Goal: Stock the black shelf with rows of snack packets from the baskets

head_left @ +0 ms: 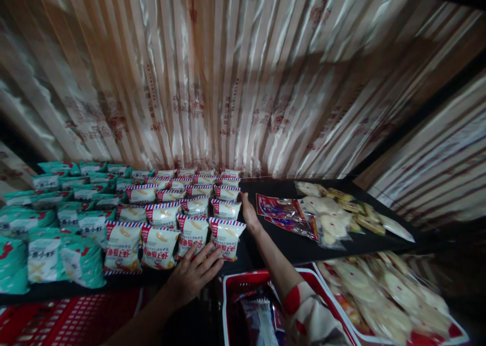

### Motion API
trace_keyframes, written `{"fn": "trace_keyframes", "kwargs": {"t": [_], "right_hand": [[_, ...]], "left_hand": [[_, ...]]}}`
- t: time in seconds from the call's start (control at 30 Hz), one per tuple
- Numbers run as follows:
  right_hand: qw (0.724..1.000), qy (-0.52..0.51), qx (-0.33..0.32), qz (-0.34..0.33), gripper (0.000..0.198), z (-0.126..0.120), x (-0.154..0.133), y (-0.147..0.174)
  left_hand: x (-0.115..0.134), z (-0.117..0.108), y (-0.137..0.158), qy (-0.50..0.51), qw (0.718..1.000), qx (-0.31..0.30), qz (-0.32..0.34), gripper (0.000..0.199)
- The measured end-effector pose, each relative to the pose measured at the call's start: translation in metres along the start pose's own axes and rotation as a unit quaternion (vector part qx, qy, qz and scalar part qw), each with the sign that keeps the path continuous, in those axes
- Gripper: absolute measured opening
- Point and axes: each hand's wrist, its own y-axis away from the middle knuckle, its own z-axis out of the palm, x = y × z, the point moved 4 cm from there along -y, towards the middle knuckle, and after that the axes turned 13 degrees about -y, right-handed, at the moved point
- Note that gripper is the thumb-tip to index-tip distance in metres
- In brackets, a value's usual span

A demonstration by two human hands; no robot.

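Note:
White snack bags (pixel 159 247) with red lettering and striped top edges stand in several rows on a black shelf (pixel 243 280). My left hand (pixel 199 270) rests its spread fingers against the lower front of the two right-hand bags in the front row. Along the right side of the rows, my right hand (pixel 249 213) lies flat beside a white snack bag (pixel 226 209), with its fingers stretched toward the back. Teal snack bags (pixel 47 255) fill the shelf to the left of the white ones.
Right of my right hand lie red-and-purple packets (pixel 283 209) and clear packs of pale round food (pixel 330 217). Below stand a red basket with a white rim (pixel 224 305), a second basket (pixel 353 331) of pale packs, and a red crate (pixel 76 318). A pleated curtain (pixel 212 83) hangs behind.

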Motion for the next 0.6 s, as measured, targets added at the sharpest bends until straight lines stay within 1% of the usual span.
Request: {"fn": "trace_keyframes", "kwargs": {"t": [0.07, 0.13, 0.23, 0.3, 0.37, 0.43, 0.53, 0.6], "right_hand": [[1.000, 0.021, -0.022, -0.007, 0.075, 0.003, -0.001, 0.000], [0.999, 0.032, -0.028, -0.022, 0.075, 0.004, -0.001, 0.001], [0.997, 0.052, 0.007, -0.057, 0.073, 0.000, -0.003, -0.001], [0.995, 0.053, 0.038, -0.074, 0.072, -0.005, -0.004, -0.009], [0.996, 0.029, 0.061, -0.064, 0.071, -0.009, -0.005, -0.023], [0.997, 0.003, 0.067, -0.039, 0.071, -0.010, -0.005, -0.040], [0.998, -0.010, 0.057, -0.024, 0.068, -0.004, -0.008, -0.061], [0.999, -0.013, 0.046, -0.011, 0.067, 0.001, -0.008, -0.069]], "left_hand": [[0.000, 0.001, 0.000, 0.002, 1.000, -0.004, 0.000, 0.042], [0.001, 0.001, 0.000, 0.006, 1.000, -0.007, -0.005, 0.041], [0.002, 0.001, 0.000, 0.006, 1.000, -0.011, -0.003, 0.040], [0.002, 0.001, 0.000, 0.000, 1.000, -0.011, -0.001, 0.039], [0.002, 0.002, 0.000, -0.003, 1.000, -0.013, -0.001, 0.038], [0.002, 0.003, 0.000, -0.001, 1.000, -0.019, -0.003, 0.039], [0.002, 0.006, 0.001, 0.008, 1.000, -0.027, -0.003, 0.038], [0.002, 0.006, 0.001, 0.015, 1.000, -0.025, -0.006, 0.038]]}}
